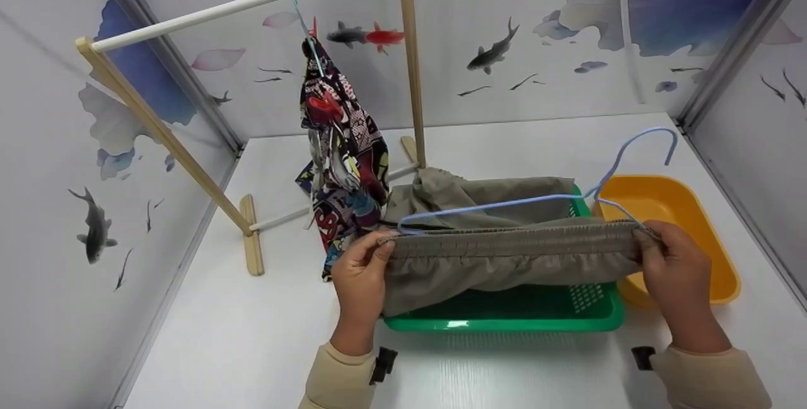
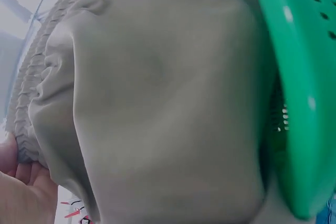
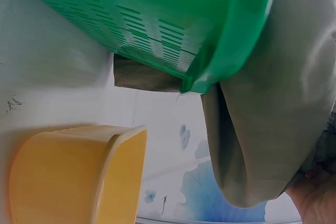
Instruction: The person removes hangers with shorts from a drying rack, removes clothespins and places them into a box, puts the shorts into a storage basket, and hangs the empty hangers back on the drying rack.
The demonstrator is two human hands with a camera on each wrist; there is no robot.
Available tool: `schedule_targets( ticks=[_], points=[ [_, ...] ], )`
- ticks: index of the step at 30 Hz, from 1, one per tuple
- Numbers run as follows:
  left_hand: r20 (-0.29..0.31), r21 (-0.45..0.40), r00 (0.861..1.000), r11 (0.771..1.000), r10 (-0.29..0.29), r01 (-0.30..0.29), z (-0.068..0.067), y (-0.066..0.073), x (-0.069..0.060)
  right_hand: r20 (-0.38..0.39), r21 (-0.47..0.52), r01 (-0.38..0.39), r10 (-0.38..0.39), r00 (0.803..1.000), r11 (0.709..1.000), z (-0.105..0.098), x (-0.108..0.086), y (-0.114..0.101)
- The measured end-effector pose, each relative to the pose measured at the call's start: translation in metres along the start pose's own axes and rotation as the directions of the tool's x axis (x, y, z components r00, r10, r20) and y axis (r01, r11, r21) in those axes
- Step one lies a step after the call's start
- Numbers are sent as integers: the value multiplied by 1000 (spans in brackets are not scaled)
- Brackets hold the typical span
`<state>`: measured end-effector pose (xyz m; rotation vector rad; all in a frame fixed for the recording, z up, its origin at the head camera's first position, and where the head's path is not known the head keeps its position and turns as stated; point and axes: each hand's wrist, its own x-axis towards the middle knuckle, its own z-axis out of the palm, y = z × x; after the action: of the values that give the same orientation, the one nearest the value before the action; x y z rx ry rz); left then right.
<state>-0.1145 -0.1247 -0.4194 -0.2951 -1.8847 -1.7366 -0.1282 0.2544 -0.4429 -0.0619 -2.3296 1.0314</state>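
Note:
Khaki trousers [image 1: 504,264] with a gathered elastic waistband are stretched between both hands above a green basket [image 1: 504,325]. My left hand [image 1: 362,289] pinches the waistband's left end, also seen at the lower left of the left wrist view, where the hand [image 2: 26,192] holds the gathered cloth [image 2: 157,77]. My right hand [image 1: 681,276] grips the right end of the waistband. A blue hanger [image 1: 504,205] lies along the waistband, its hook up at the right and its ends by the two hands. Part of the trousers drapes over the basket's back.
A wooden rack with a white bar [image 1: 246,2] stands at the back left. Patterned clothing [image 1: 347,144] with red clips hangs from it on a light hanger. A yellow basin [image 1: 693,232] sits right of the basket, partly behind my right hand. Printed walls enclose the white table [image 1: 208,333].

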Motion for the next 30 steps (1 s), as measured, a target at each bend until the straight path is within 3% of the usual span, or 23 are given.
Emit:
schedule_targets(
  ticks=[3,6,11,14,16,18,23,26,30],
  points=[
    [58,16,997,999,41,-42,4,-2,-1,-15,19,-33,33,999,999,-2,2,-1],
    [109,39,993,998,39,-44,7,-2,-1,-38,30,-36,37,999,999,-4,5,-1],
    [195,109,981,994,-13,-9,10,-2,5,-62,27,-56,57,996,998,-9,8,-2],
    [276,204,960,979,-39,-19,10,-2,9,-76,16,-63,64,995,998,-13,11,-4],
    [339,289,939,956,-50,-53,11,-1,11,-92,0,-45,44,995,999,-16,13,-6],
    [411,383,909,917,-65,-108,13,0,13,-105,-13,-29,28,994,999,-18,15,-7],
    [568,541,810,808,-145,-235,22,-1,15,-124,-39,42,-47,991,998,-21,19,-13],
    [617,567,763,780,-191,-264,27,-4,15,-128,-37,116,-120,985,993,-21,20,-15],
    [643,581,730,767,-229,-272,32,-9,15,-141,-18,220,-221,965,975,-17,21,-15]
  ],
)
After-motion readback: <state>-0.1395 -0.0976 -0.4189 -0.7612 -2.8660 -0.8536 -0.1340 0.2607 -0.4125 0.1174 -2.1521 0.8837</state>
